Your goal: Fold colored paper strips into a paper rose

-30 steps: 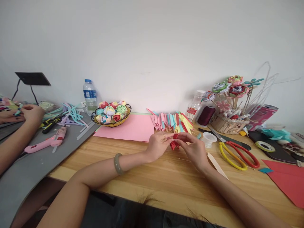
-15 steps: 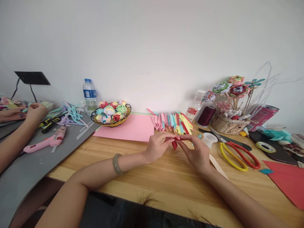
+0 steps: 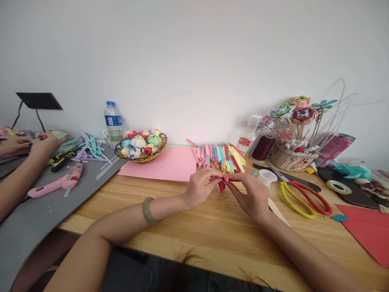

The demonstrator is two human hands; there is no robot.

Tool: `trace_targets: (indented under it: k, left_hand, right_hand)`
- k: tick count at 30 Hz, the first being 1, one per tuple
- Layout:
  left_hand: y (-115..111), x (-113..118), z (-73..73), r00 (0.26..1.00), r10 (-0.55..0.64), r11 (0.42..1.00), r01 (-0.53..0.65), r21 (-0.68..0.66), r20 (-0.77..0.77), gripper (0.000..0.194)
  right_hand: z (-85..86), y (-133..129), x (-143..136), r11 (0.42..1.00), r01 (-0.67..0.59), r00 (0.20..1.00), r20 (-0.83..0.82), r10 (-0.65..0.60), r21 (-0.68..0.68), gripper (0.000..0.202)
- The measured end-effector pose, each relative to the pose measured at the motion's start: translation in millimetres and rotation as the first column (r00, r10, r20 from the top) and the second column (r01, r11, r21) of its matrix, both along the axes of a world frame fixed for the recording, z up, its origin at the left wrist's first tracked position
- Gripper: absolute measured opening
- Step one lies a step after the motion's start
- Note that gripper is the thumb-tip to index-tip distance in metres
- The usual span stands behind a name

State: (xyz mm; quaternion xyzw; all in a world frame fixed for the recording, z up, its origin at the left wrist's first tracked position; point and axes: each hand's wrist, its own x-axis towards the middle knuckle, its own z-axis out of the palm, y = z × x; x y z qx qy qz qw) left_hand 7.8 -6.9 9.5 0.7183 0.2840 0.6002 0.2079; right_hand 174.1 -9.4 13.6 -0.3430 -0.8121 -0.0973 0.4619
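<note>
A small piece of folded red paper (image 3: 222,186) is pinched between my two hands above the wooden table. My left hand (image 3: 200,187), with a ring on one finger, grips its left side between thumb and fingertips. On the other side, my right hand (image 3: 251,194) holds it by thumb and index finger. Just behind the hands lies a row of folded paper pieces (image 3: 217,157) in pink, blue, red and yellow. Pink paper sheets (image 3: 164,167) lie to the left of that row. The fingertips partly cover the red paper.
Scissors (image 3: 299,198) with yellow and red handles, a white spool (image 3: 267,177) and red paper (image 3: 369,231) lie at right. A flower basket (image 3: 293,158) stands behind. At left are a basket of paper flowers (image 3: 141,158), a bottle (image 3: 113,125), a pink glue gun (image 3: 56,184) and another person's hands (image 3: 42,146).
Both hands stay in nearly the same place, still pinching the red paper, which has tilted slightly. The whole view has shifted a little.
</note>
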Motion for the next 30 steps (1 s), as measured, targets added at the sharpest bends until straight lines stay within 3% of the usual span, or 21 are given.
trace_targets:
  k: [13, 23, 30]
  left_hand:
    - [3.5, -1.7, -1.2, 0.998, -0.043, 0.994, 0.048, 0.096, -0.048, 0.01]
    - [7.9, -6.0, 0.9, 0.974, -0.02, 0.982, 0.062, 0.178, -0.228, 0.01]
    - [11.8, -11.1, 8.1, 0.93, -0.147, 0.979, 0.185, 0.082, -0.338, 0.005]
  right_hand:
    - [-2.1, 2.0, 3.3, 1.0, -0.03, 0.999, 0.025, 0.029, 0.009, 0.011]
    - [-0.4, 1.4, 5.9, 0.996, -0.044, 0.995, 0.089, 0.038, 0.072, 0.007]
    - [2.9, 1.2, 4.9, 0.993, -0.118, 0.988, 0.1, 0.12, -0.026, 0.003]
